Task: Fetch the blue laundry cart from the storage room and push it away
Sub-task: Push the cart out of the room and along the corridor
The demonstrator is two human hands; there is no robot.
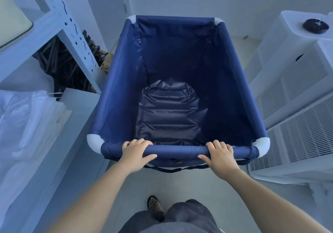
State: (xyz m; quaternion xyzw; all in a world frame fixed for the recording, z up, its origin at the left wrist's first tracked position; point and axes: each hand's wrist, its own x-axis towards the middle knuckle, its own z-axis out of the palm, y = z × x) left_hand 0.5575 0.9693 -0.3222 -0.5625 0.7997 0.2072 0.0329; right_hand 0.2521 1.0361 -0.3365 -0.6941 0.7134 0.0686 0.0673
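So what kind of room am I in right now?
Most likely a cramped storage room: a perforated metal shelving rack on the left, stacked air-conditioner units on the right, and both hands gripping the blue laundry cart between them.

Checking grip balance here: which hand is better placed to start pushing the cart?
Neither clearly: left hand and right hand both wrap the near rail of the blue laundry cart, evenly spaced about its middle. Push with both.
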